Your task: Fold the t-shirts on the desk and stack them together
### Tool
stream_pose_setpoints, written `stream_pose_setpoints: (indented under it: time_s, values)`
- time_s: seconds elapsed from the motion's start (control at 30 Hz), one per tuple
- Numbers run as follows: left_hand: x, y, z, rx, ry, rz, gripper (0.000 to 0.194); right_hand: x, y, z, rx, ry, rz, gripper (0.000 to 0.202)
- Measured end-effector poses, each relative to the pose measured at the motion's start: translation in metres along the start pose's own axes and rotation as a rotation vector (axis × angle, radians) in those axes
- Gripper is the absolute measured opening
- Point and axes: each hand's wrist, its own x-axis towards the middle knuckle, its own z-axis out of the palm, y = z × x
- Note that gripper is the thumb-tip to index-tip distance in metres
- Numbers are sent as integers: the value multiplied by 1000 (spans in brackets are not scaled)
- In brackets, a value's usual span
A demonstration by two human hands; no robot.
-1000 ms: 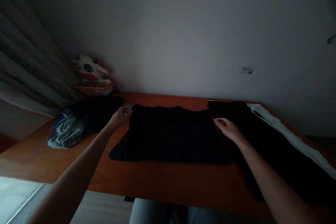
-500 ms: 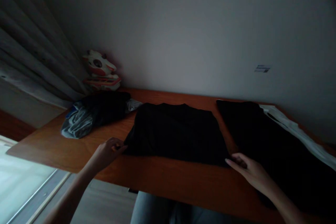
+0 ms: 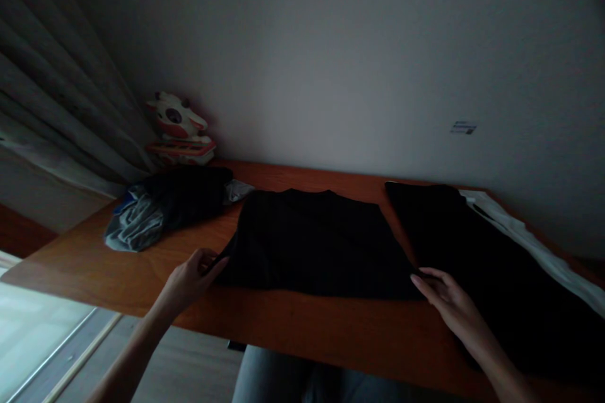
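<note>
A black garment (image 3: pixel 316 242) lies spread on the wooden table (image 3: pixel 302 324), its near edge close to the table's front. At its left side, my left hand (image 3: pixel 191 277) pinches the cloth between thumb and fingers, drawing out a corner. My right hand (image 3: pixel 447 296) pinches the opposite side at the right, thumb toward the cloth. Both pinched corners look slightly raised, and the cloth stretches between the hands.
A heap of dark and grey clothes (image 3: pixel 179 201) lies at the left, with a cow-shaped toy (image 3: pixel 177 126) behind it. More black cloth (image 3: pixel 491 271) and a white garment (image 3: pixel 534 239) cover the right side. A curtain (image 3: pixel 61 88) hangs at the left.
Both hands have closed on the garment's sides and lifted its corners a little. Its near edge has shifted slightly toward me, and the view has moved a little.
</note>
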Motion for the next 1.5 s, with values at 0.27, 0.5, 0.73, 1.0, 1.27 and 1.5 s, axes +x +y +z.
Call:
stream_pose_setpoints:
  time_s: [0.27, 0.5, 0.73, 1.0, 1.27, 1.5]
  values:
    - [-13, -28, -15, -198, 177, -20, 49, -14, 11, -21, -144, 24, 33, 55]
    - [-23, -18, -18, -76, -64, -31, 55, -22, -7, -19, -240, -229, 154, 62]
    - [-9, -20, -25, -121, -61, -4, 45, -20, -11, -21, -441, -191, -51, 55]
    - [2, -48, -24, -24, -158, 101, 41, -7, -4, -28, -470, -191, -100, 49]
    - [130, 14, 24, 262, 30, 227, 47, 98, -41, 42, -593, -100, -591, 29]
    - [159, 20, 33, 350, -110, 294, 37, 147, -28, 58, -703, -158, -568, 19]
